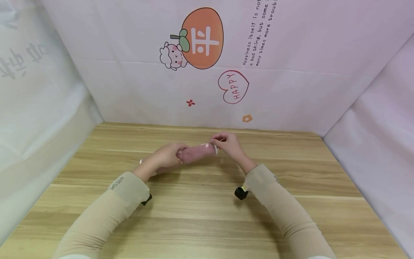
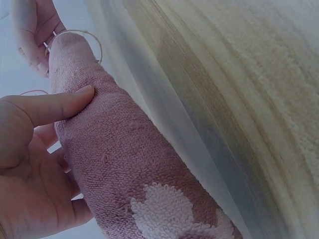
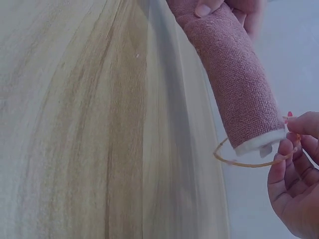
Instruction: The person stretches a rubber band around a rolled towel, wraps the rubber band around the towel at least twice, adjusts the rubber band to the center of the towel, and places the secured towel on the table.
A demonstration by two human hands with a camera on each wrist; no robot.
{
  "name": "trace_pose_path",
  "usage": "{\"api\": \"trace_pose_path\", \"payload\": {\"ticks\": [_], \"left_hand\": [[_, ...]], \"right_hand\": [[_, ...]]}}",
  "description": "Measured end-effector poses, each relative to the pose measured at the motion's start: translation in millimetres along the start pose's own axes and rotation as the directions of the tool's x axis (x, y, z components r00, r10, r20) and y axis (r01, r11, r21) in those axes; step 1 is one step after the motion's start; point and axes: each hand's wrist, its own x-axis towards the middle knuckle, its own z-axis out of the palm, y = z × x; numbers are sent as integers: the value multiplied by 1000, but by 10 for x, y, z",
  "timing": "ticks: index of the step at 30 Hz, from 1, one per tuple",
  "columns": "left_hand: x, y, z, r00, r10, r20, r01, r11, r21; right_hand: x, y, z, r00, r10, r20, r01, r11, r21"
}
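Observation:
A rolled-up dusty-pink towel (image 1: 196, 153) with a white edge and a white patch slants above the wooden table. My left hand (image 2: 37, 164) grips it near its middle, thumb (image 2: 75, 102) on top and fingers behind. At its far right end, my right hand (image 3: 299, 169) pinches a thin tan elastic band (image 3: 244, 165) with a small red bit on it. The band is stretched into a loop just at the towel's white-edged end (image 3: 259, 143), circling that end in the left wrist view. Part of the band is hidden behind the roll and fingers.
The wood-grain table (image 1: 200, 219) runs back to a white printed cloth (image 1: 284, 97). White cloth (image 1: 38, 108) also hangs on the left and right sides. Dark wrist cameras (image 1: 240, 193) sit under the beige sleeves (image 1: 284, 207).

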Motion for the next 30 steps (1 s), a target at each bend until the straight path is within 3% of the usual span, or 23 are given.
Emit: {"api": "trace_pose_path", "payload": {"ticks": [16,30], "left_hand": [[-9,65,-3,999,-36,-27,37,999,23],[45,98,45,1000,-24,-17,25,999,36]], "right_hand": [[-29,-66,69,998,-30,-48,24,993,-112],[-49,-168,180,992,-121,-37,105,949,-296]]}}
